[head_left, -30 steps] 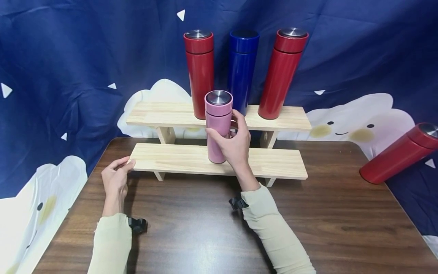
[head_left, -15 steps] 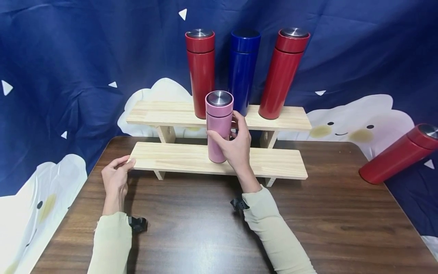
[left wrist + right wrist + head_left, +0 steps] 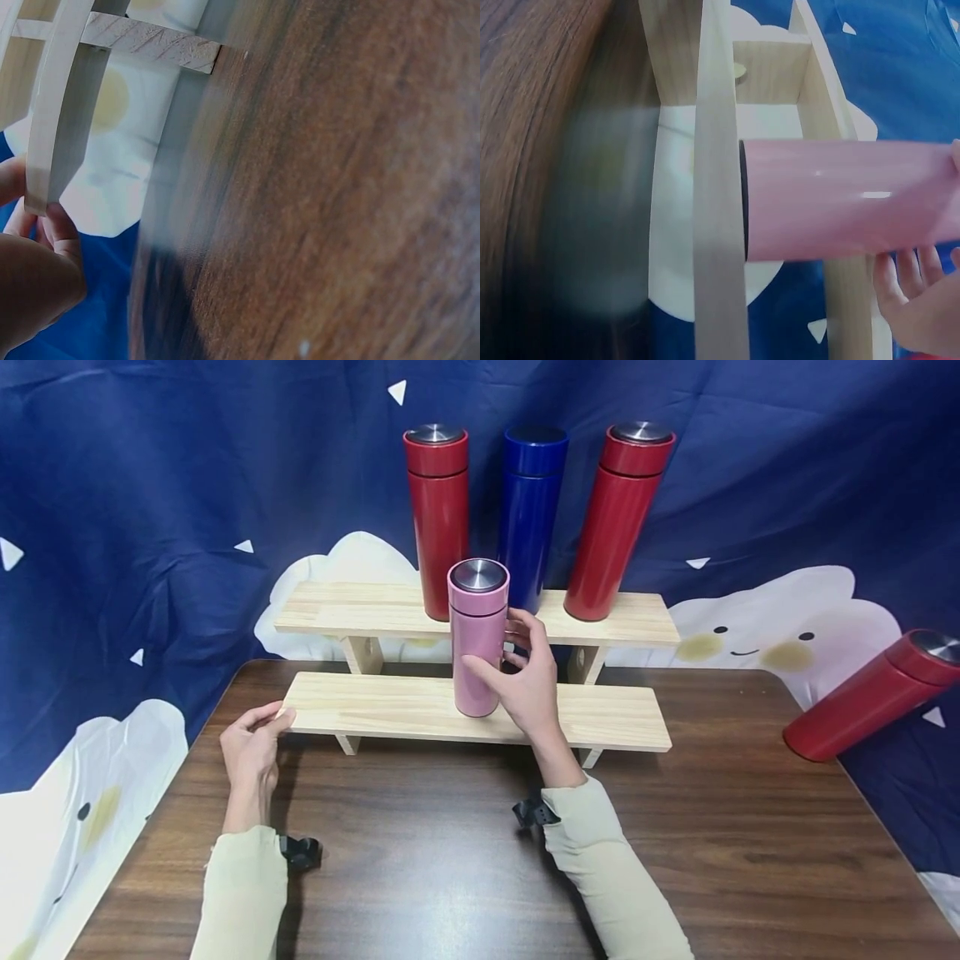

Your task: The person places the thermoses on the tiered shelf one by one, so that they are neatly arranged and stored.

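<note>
A pink thermos (image 3: 477,647) with a steel-topped lid stands upright on the lower board of a two-tier wooden stand (image 3: 390,706). My right hand (image 3: 528,681) is at its right side, thumb overlapping the front and fingers loosely bent along the side. In the right wrist view, fingertips (image 3: 906,274) show right at the edge of the thermos, whose base meets the board. At the lower board's left end, my left hand (image 3: 253,747) pinches the corner between thumb and fingers. The left wrist view shows that board end (image 3: 45,172) between the fingers.
On the upper board stand a red thermos (image 3: 438,527), a blue thermos (image 3: 532,518) and another red thermos (image 3: 621,518). One more red thermos (image 3: 870,697) is at the right edge of the brown table (image 3: 420,860). A blue cloud-patterned cloth (image 3: 187,468) hangs behind.
My right hand has loosened and shifted slightly right, its thumb sliding back from the left side of the pink thermos. The thermos and my left hand stay in place.
</note>
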Demonstrator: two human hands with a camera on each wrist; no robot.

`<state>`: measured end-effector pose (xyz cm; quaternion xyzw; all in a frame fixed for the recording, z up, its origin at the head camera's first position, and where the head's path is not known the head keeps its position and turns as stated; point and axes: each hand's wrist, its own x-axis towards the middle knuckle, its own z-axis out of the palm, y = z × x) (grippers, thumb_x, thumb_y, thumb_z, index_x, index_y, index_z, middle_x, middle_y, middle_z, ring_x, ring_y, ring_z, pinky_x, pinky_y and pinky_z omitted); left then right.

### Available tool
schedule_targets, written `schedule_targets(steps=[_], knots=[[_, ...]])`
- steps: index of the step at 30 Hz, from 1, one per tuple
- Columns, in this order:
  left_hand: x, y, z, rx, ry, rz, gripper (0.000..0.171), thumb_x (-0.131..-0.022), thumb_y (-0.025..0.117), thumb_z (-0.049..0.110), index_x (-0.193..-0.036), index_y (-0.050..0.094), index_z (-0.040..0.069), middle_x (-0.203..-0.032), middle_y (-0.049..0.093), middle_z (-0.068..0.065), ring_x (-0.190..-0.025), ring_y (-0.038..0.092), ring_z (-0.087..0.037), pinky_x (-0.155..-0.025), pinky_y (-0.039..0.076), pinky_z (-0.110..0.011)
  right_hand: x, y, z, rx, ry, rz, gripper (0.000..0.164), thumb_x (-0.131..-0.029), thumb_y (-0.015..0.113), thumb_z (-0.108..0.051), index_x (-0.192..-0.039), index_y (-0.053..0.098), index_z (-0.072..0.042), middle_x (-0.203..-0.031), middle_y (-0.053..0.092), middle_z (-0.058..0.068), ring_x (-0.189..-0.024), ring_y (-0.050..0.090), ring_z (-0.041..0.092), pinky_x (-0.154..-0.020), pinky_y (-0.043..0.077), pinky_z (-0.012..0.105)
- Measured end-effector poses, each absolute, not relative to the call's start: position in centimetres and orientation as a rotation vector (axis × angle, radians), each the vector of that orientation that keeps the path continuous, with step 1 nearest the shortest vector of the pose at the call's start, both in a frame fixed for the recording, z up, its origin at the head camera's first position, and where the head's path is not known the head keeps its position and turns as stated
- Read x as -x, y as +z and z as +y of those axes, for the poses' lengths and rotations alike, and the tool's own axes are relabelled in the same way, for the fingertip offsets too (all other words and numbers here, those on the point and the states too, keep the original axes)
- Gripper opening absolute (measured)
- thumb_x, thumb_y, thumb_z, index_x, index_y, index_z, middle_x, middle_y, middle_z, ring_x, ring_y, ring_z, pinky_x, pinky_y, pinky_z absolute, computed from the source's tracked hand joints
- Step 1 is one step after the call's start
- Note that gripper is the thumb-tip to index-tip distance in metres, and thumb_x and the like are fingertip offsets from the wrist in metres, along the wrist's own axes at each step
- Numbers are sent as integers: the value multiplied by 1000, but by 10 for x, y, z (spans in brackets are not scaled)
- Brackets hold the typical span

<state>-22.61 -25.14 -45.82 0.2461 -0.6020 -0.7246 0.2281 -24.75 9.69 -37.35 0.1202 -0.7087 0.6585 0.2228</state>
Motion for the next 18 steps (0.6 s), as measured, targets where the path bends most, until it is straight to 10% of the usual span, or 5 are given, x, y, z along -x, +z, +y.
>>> schedule_targets(steps=[18], knots=[[225,-459,-252,-643,-2020,-1610,20,-78,76,-17,-92,78,-2,-73,67,1,-63,64,-7,-61,54,-19,240,-377,161,-213,1830,-1830,64,-83,82,-5,-137,49,5,-131,57,23,-121,55,38,-99,48,44]])
